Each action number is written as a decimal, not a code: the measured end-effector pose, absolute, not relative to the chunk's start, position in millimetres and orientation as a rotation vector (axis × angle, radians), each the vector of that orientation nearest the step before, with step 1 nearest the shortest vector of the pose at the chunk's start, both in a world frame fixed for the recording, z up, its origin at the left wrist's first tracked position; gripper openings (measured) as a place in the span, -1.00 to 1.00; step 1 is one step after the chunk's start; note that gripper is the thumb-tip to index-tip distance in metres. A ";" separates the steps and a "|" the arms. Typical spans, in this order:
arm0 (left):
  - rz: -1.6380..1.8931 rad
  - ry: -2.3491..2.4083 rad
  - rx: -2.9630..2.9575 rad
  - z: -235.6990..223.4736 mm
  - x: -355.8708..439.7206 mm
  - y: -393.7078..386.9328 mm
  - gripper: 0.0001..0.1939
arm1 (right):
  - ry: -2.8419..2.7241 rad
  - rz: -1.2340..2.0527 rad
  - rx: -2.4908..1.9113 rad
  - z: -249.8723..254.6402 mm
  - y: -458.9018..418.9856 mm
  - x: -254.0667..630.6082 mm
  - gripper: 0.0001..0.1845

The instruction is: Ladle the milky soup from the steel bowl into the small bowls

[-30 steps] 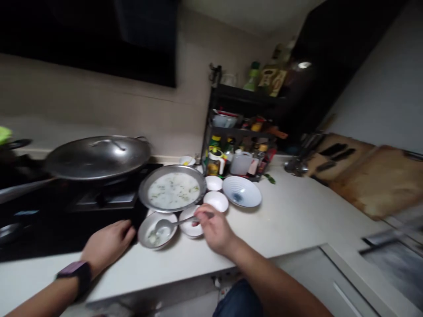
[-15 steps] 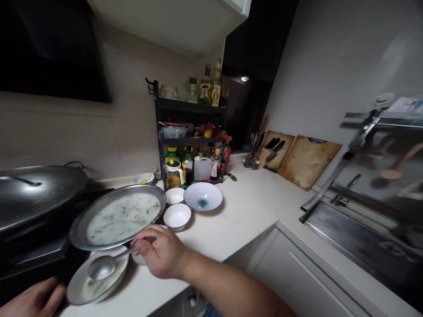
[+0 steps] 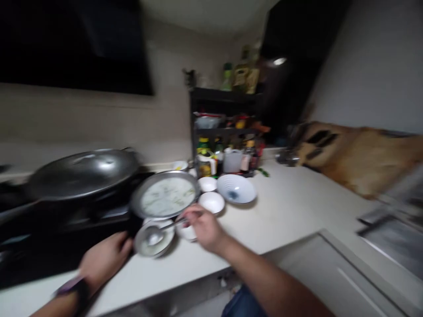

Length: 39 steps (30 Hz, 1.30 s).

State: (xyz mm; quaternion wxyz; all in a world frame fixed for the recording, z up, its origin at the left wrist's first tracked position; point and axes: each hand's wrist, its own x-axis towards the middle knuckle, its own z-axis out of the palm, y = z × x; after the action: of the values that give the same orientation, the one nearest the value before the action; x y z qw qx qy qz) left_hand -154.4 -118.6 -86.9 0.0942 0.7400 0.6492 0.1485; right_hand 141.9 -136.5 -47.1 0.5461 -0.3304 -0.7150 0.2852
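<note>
My right hand grips the handle of a metal ladle. The ladle's bowl is over a white bowl with pale, milky soup in it. Just left of that bowl, my left hand has its fingers curled in, a dark band at its wrist. Blur hides whether it touches the rim or holds anything. Behind the bowl, a wide metal basin contains milky soup with green bits. A second white bowl is partly covered by my right hand.
White bowls and a wide patterned bowl stand right of the basin. Behind them rises a black rack of bottles and jars. A lidded wok occupies the black stove. Cutting boards lean at the right.
The camera view has swung left and blurred, so everything appears shifted right and more of the stove and left arm shows. The right hand still holds the ladle over the soup bowl.
</note>
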 end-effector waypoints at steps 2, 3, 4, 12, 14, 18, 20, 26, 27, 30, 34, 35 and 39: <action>0.327 2.081 2.203 -101.0 -168.6 -120.5 -0.67 | -1.683 0.743 -0.810 -40.9 -132.8 147.8 -0.57; 0.288 2.094 2.260 -106.9 -172.2 -119.3 -0.66 | -1.679 0.741 -0.806 -37.5 -129.9 150.8 -0.58; 0.286 2.098 2.289 -111.5 -173.8 -117.4 -0.65 | -1.685 0.737 -0.801 -33.7 -127.2 153.5 -0.60; 0.352 2.065 2.358 -119.0 -171.1 -112.5 -0.69 | -1.913 0.429 -0.626 -9.7 -114.9 171.2 -0.76; 0.362 2.063 2.359 -120.2 -172.2 -112.5 -0.70 | -1.853 0.396 -0.648 -9.7 -106.6 173.6 -0.74; 0.374 2.053 2.353 -122.6 -173.0 -111.3 -0.71 | -1.620 0.431 -0.841 -14.0 -80.2 174.0 -0.66; 0.389 2.045 2.352 -123.8 -173.1 -110.5 -0.72 | -1.588 0.429 -0.944 -16.7 -65.7 173.9 -0.58; 0.414 2.036 2.344 -125.3 -173.8 -109.7 -0.72 | -1.623 0.395 -1.153 -29.1 -44.1 180.7 -0.40; 0.414 2.034 2.343 -125.1 -173.8 -109.9 -0.73 | -1.596 0.429 -1.184 -31.6 -43.1 181.7 -0.40; 0.425 2.028 2.337 -124.2 -173.5 -110.7 -0.74 | -1.424 0.595 -1.240 -37.0 -38.5 182.1 -0.43; 0.437 2.032 2.341 -123.6 -173.0 -111.0 -0.73 | -1.104 0.808 -1.249 -35.8 -27.2 180.4 -0.61; 0.436 2.035 2.344 -123.5 -172.9 -110.9 -0.73 | -1.036 0.847 -1.243 -34.2 -24.9 180.5 -0.67; 0.434 2.033 2.353 -123.7 -173.2 -110.3 -0.73 | -0.902 0.932 -1.216 -25.2 -23.0 182.3 -0.84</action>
State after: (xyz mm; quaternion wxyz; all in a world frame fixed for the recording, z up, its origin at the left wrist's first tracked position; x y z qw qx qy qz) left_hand -173.2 -110.3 -123.7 0.0007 0.7495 0.6474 0.1383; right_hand 182.3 -23.0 -25.2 0.6300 -0.5311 -0.3940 0.4072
